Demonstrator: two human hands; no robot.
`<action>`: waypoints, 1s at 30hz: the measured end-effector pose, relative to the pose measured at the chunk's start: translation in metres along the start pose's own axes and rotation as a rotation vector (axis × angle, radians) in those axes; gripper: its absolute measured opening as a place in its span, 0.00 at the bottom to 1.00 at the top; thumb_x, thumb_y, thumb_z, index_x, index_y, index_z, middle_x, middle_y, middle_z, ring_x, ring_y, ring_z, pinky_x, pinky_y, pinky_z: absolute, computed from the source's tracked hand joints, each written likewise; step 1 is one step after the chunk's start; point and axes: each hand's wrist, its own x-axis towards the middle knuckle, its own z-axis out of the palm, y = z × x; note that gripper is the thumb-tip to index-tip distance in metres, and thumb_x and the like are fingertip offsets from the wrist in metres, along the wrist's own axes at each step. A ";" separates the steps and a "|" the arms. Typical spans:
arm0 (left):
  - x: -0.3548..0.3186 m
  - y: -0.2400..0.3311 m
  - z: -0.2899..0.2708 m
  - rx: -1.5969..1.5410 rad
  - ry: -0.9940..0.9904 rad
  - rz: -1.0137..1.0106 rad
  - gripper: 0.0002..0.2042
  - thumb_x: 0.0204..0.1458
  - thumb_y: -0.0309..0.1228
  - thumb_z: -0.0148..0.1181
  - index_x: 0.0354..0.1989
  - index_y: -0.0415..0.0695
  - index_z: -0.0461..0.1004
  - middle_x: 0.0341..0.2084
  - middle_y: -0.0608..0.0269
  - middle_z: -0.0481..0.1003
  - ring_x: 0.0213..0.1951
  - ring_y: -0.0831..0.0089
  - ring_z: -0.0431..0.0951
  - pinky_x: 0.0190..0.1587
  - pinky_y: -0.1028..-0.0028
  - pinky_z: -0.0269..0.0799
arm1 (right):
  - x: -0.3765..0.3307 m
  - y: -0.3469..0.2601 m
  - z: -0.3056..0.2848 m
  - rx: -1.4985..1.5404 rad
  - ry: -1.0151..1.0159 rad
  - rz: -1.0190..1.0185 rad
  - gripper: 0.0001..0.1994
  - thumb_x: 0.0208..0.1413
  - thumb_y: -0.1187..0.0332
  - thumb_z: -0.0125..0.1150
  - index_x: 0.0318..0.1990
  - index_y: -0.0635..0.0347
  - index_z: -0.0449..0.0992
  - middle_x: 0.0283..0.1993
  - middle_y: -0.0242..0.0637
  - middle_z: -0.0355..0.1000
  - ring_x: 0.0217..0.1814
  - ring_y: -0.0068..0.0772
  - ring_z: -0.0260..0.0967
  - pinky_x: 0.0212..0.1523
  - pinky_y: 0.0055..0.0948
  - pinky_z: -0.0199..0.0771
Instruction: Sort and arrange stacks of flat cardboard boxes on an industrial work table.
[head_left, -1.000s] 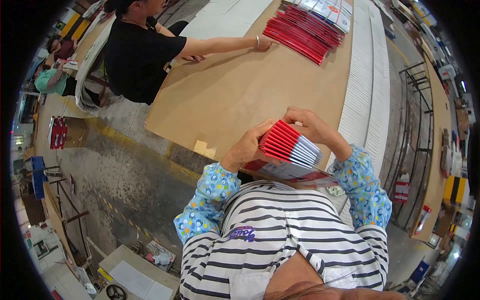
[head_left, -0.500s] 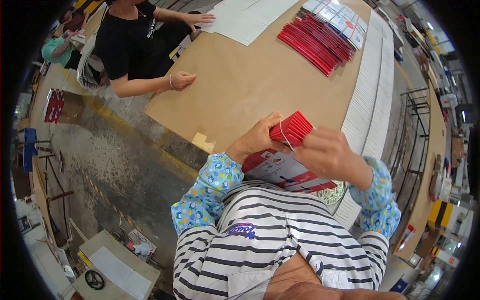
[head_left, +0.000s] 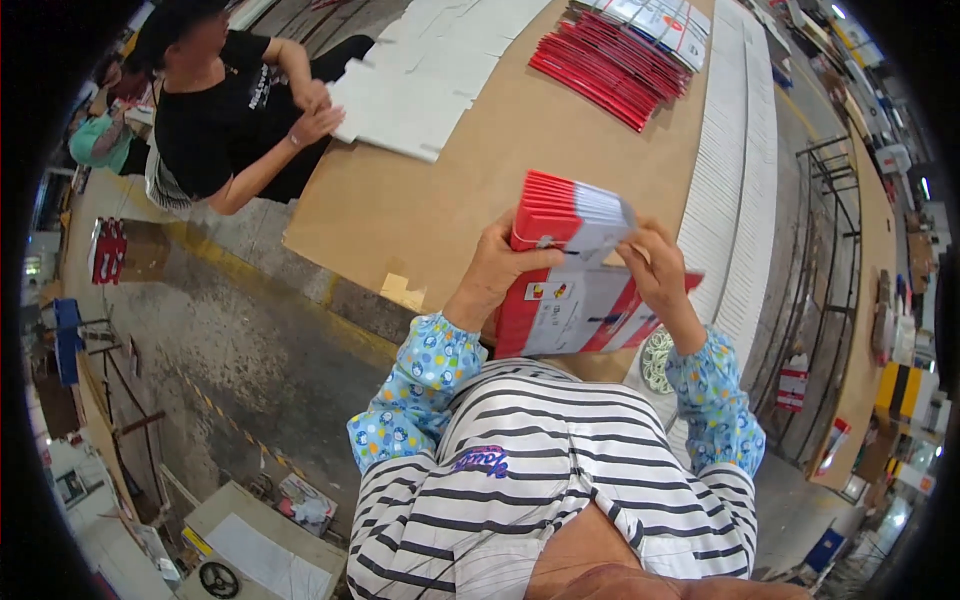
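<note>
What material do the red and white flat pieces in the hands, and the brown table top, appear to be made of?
The stack of red and white flat pieces, held by the left hand and right hand, looks like thin printed card: sharp fanned edges, slightly glossy print. The brown table top looks like matt fibreboard or cardboard sheet: even tan colour, no shine; I cannot tell which.

Glossy red card stack (head_left: 565,215); matt brown cardboard tabletop (head_left: 470,170).

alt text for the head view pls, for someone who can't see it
Seen from above, a person's left hand and right hand hold up a stack of flat red and white cartons over a brown table. More red cartons and white sheets lie farther along it, where another person works.
</note>
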 end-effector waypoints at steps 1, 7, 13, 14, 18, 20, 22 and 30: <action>0.000 0.004 0.002 -0.136 0.038 -0.066 0.24 0.38 0.20 0.70 0.48 0.41 0.72 0.40 0.64 0.75 0.43 0.73 0.75 0.48 0.74 0.71 | 0.011 0.002 0.005 -0.033 0.042 -0.047 0.09 0.48 0.77 0.63 0.38 0.67 0.73 0.42 0.46 0.70 0.43 0.47 0.69 0.43 0.33 0.69; 0.032 -0.017 0.015 -0.578 0.284 0.079 0.19 0.46 0.20 0.64 0.48 0.43 0.68 0.41 0.62 0.75 0.42 0.68 0.77 0.47 0.64 0.76 | 0.062 -0.018 0.010 -0.100 0.281 -0.135 0.17 0.46 0.76 0.63 0.46 0.63 0.70 0.50 0.48 0.67 0.53 0.49 0.64 0.53 0.36 0.64; 0.050 -0.156 -0.025 -0.803 0.605 -0.083 0.26 0.50 0.28 0.64 0.57 0.45 0.61 0.51 0.58 0.68 0.49 0.63 0.73 0.47 0.61 0.75 | -0.052 0.011 0.072 -0.493 -0.264 0.061 0.31 0.45 0.54 0.65 0.57 0.56 0.66 0.63 0.45 0.58 0.66 0.52 0.52 0.63 0.53 0.49; 0.048 -0.162 -0.018 -0.804 0.607 -0.094 0.26 0.50 0.28 0.64 0.57 0.45 0.61 0.51 0.58 0.68 0.49 0.63 0.73 0.47 0.61 0.75 | -0.070 0.019 0.080 -0.562 -0.368 0.099 0.34 0.43 0.54 0.66 0.59 0.53 0.63 0.64 0.44 0.55 0.66 0.54 0.50 0.61 0.59 0.49; 0.030 -0.178 -0.013 -0.639 0.876 -0.204 0.26 0.50 0.30 0.63 0.57 0.46 0.60 0.51 0.57 0.68 0.49 0.62 0.73 0.45 0.61 0.76 | -0.113 0.049 0.103 -0.599 -0.601 0.152 0.40 0.43 0.52 0.67 0.65 0.42 0.55 0.69 0.40 0.48 0.68 0.54 0.47 0.57 0.66 0.50; 0.016 -0.183 -0.023 -0.637 0.882 -0.229 0.26 0.51 0.30 0.63 0.58 0.46 0.60 0.51 0.56 0.68 0.49 0.61 0.73 0.44 0.61 0.77 | -0.122 0.050 0.114 -0.585 -0.633 0.168 0.38 0.44 0.52 0.65 0.65 0.40 0.55 0.69 0.38 0.48 0.68 0.54 0.47 0.57 0.66 0.51; 0.010 -0.176 -0.017 -0.611 0.906 -0.260 0.25 0.51 0.31 0.62 0.57 0.45 0.61 0.50 0.56 0.68 0.48 0.61 0.74 0.43 0.62 0.77 | -0.136 0.056 0.123 -0.574 -0.663 0.193 0.37 0.46 0.53 0.64 0.65 0.37 0.55 0.69 0.37 0.49 0.67 0.54 0.48 0.57 0.66 0.52; -0.051 -0.172 -0.049 -0.260 0.862 -0.452 0.23 0.52 0.36 0.59 0.54 0.36 0.64 0.49 0.50 0.69 0.44 0.59 0.74 0.43 0.64 0.71 | -0.161 0.027 0.147 -0.687 -0.422 0.118 0.30 0.49 0.60 0.61 0.62 0.38 0.61 0.68 0.37 0.53 0.66 0.52 0.50 0.57 0.63 0.50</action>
